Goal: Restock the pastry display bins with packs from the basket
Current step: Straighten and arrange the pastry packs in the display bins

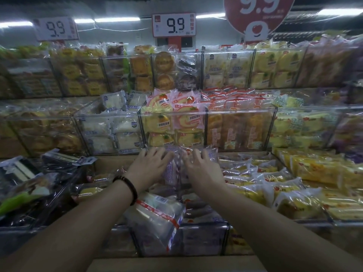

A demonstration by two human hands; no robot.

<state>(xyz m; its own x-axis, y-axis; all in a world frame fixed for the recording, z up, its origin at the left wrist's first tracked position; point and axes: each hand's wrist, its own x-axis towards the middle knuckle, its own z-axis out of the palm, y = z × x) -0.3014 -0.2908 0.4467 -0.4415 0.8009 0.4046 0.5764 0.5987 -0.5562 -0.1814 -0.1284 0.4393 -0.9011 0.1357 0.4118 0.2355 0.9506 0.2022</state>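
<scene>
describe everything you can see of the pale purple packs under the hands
The pale purple packs are glossy see-through wrappers with lilac print and crimped seams, upright side by side at the foot of a clear bin of yellow pastries. The left hand and right hand press on them from either side. Their contents are too blurred to tell.

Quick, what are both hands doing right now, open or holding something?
Left hand: open, fingers spread on a pale wrapped pack.
Right hand: fingers curved over the neighbouring pack; grip cannot be told.
</scene>
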